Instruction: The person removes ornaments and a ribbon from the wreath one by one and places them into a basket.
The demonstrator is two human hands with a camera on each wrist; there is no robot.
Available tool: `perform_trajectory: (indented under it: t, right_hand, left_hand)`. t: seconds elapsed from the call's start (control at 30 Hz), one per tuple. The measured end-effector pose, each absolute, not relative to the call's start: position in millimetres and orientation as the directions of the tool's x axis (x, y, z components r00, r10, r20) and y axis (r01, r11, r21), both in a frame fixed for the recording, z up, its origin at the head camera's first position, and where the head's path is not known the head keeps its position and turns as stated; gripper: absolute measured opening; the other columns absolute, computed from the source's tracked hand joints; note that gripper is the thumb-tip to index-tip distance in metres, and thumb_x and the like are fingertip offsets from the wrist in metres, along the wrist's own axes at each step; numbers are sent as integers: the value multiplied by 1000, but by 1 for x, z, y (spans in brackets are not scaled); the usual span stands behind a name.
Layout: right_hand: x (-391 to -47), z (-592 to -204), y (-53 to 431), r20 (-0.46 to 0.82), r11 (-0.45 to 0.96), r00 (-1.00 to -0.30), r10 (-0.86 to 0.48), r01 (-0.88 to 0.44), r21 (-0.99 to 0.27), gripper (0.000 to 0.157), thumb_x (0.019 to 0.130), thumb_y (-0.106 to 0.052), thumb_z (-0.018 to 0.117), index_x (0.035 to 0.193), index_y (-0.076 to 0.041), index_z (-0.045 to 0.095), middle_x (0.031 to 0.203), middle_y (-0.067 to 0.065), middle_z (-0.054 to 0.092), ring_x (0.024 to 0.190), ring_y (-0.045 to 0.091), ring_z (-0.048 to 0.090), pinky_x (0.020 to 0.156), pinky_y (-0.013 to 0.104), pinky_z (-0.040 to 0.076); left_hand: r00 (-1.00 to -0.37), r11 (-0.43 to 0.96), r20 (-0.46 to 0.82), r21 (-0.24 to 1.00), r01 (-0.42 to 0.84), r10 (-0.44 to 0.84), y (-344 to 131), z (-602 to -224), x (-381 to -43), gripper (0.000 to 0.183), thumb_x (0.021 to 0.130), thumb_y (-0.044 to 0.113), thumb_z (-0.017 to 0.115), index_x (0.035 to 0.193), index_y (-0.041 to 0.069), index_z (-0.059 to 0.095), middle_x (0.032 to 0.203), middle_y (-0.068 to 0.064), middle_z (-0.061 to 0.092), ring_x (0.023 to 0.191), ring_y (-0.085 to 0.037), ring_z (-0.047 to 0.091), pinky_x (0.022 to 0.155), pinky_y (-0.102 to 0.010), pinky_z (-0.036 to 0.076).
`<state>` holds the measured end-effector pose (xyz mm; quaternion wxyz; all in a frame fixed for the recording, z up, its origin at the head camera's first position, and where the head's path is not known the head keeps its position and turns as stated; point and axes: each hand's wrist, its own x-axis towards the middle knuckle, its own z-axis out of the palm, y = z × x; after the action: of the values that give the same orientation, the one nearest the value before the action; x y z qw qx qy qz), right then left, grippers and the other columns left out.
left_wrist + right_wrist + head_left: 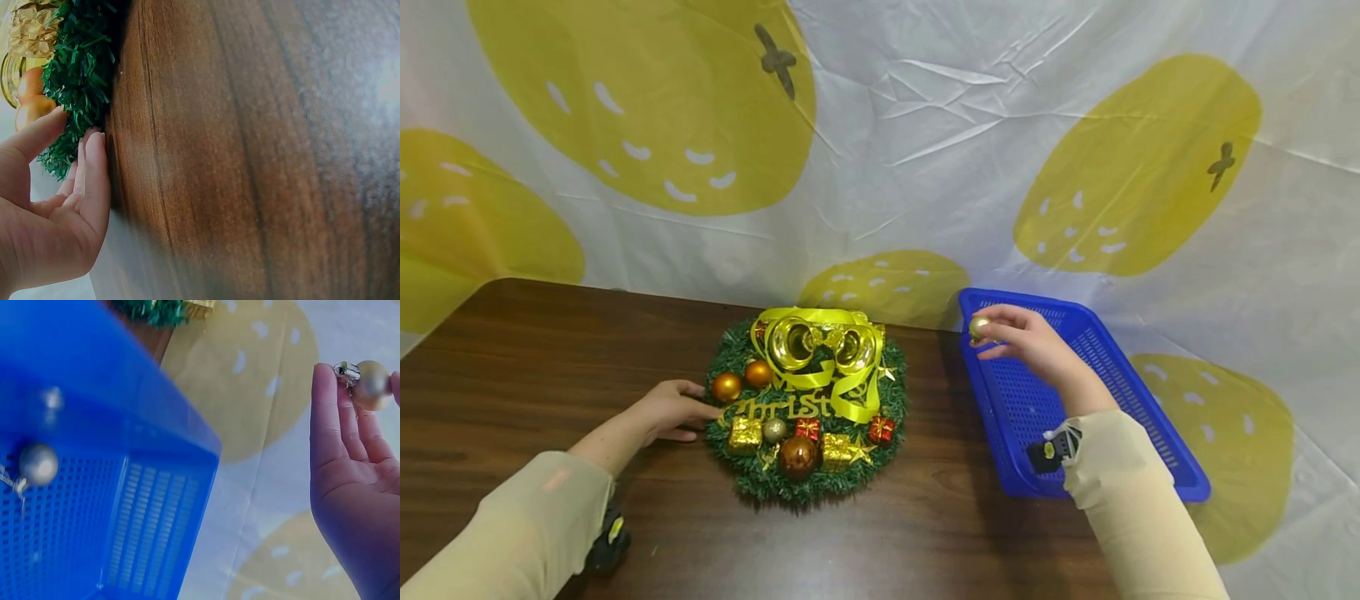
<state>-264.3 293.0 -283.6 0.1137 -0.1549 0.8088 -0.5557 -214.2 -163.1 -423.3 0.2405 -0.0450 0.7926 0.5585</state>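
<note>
My right hand (1033,346) pinches a small pale-gold Christmas bauble (979,327) with a silvery cap, held over the far left edge of the blue basket (992,429). In the right wrist view the fingertips meet the bauble's cap (347,373). My left hand (673,410) is at the left rim of a green Christmas wreath (775,487) lying on the table. In the left wrist view its thumb and fingers hold the greenery (78,75) from two sides. Gold bells (793,343), yellow ribbon, orange balls (727,387) and small gift boxes decorate the wreath.
Another small bauble (39,464) lies inside the basket. The dark wooden table (572,350) carries the wreath, with the basket to its right. A white cloth (917,167) with yellow fruit prints hangs behind the table and down its right side.
</note>
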Motion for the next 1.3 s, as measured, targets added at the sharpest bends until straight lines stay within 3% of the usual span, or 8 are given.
perform_trajectory:
  t: [0.63,0.87,1.1,1.3]
  right_hand:
    - [-268,-290,346,-57,349,-944,-324,-64,-935,10,96,-9,49,100,-13,57,90,-7,65,86,9,66,77,26,57]
    - [-268,-299,362,-110,409,-943,-315,-31,-912,12,95,-6,49,106,-4,53,88,-9,65,86,6,66,77,24,56]
    - [-269,-307,371,-139,385,-943,-304,12,-923,10,94,-4,50,103,-5,54,86,-8,66,84,7,66,75,23,56]
    - [-270,-312,377,-189,433,-935,-300,43,-901,15,95,-5,50,108,1,51,87,-9,64,85,5,66,77,23,56]
  left_hand:
    - [-881,366,-433,864,-346,190,-163,-427,-214,77,86,20,66,138,-16,22,128,-32,45,92,-15,60,72,-29,57]
    - [-881,366,-434,864,-347,187,-163,-428,-214,77,86,20,66,138,-16,23,126,-31,47,90,-14,60,72,-29,57]
    - [-880,370,-436,862,-347,191,-163,-427,-214,77,86,19,66,138,-16,22,127,-32,46,91,-14,60,73,-30,57]
    - [-879,367,-437,863,-349,192,-163,-424,-214,77,86,19,66,139,-16,22,126,-31,48,91,-15,60,73,-29,57]
